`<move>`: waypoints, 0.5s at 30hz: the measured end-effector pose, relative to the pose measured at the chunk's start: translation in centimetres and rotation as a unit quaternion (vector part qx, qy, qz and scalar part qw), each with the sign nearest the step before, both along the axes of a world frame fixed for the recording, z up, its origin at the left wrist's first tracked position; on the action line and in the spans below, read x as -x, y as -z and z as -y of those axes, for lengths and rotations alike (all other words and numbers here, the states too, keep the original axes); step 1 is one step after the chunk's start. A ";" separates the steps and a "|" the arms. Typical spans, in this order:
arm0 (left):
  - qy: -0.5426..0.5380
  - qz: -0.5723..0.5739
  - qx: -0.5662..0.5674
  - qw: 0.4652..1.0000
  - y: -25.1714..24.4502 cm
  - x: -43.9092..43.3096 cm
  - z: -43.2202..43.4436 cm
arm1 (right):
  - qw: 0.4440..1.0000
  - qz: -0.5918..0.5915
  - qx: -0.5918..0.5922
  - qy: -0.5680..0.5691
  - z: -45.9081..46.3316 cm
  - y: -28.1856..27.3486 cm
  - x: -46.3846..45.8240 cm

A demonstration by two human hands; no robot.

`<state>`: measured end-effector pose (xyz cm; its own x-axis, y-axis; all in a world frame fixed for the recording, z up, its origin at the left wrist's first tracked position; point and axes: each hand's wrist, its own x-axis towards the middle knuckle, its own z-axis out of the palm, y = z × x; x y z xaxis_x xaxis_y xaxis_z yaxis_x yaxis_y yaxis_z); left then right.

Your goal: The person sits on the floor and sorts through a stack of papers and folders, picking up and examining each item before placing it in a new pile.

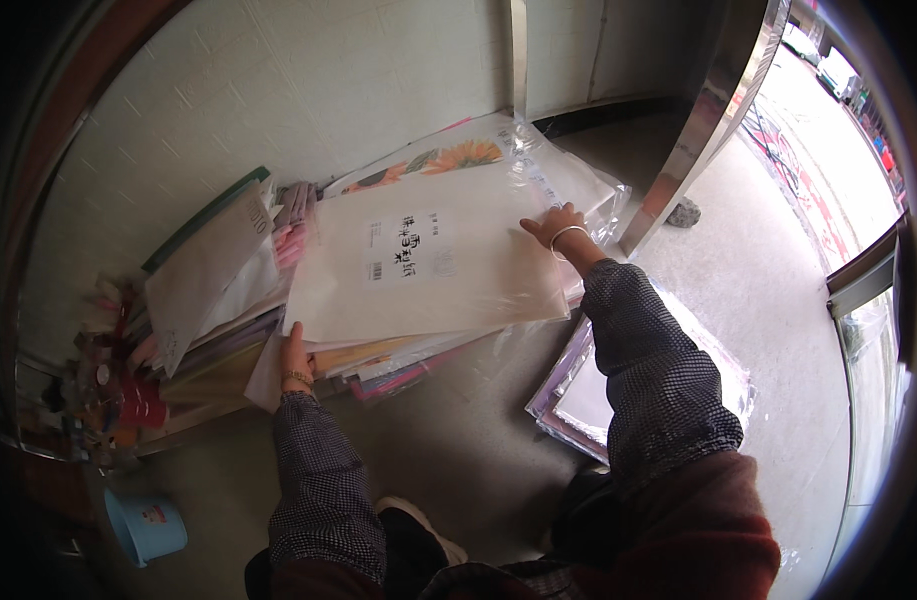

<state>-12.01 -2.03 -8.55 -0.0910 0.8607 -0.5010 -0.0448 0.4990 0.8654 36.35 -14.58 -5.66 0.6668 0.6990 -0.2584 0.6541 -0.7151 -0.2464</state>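
Observation:
A large cream paper pack point(466, 277) in clear plastic wrap lies at the top of a stack, with a printed label point(409, 246) on its face. My left hand point(297, 360) grips its near left corner, thumb on top and the other fingers mostly hidden beneath. At the right edge, my right hand point(562, 231) holds the pack with its thumb across the upper face. Behind it shows a plastic-wrapped sheet with printed sunflowers point(466, 155). Yellow, white and pink packs point(398, 360) stick out below the front edge.
Upright paper packs point(210, 262) lean against the white wall point(316, 82) at left, near red ribbon rolls point(139, 401). A light-blue bucket point(147, 525) stands lower left. More wrapped sheets point(571, 405) lie on the floor under my right arm. A metal post point(698, 142) and a stone point(683, 213) are at right.

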 end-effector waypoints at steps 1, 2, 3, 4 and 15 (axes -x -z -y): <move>0.064 -0.044 -0.010 0.997 -0.7 -0.1 0.2 | 1.000 0.013 -0.001 -0.006 0.0 -0.1 -0.1; 0.120 -0.098 -0.009 0.988 -1.5 -0.1 0.4 | 1.000 0.025 0.008 -0.015 -0.1 -0.2 0.0; 0.167 -0.151 -0.011 0.974 -2.1 -0.2 0.5 | 1.000 0.026 -0.003 -0.002 -0.2 -0.3 0.0; 0.207 -0.186 -0.021 0.960 -2.4 -0.2 0.6 | 1.000 0.028 -0.002 0.009 -0.1 -0.4 0.0; 0.101 -0.117 -0.180 0.972 -0.8 -2.5 -0.9 | 0.996 0.084 -0.020 -0.003 2.0 -0.7 -1.0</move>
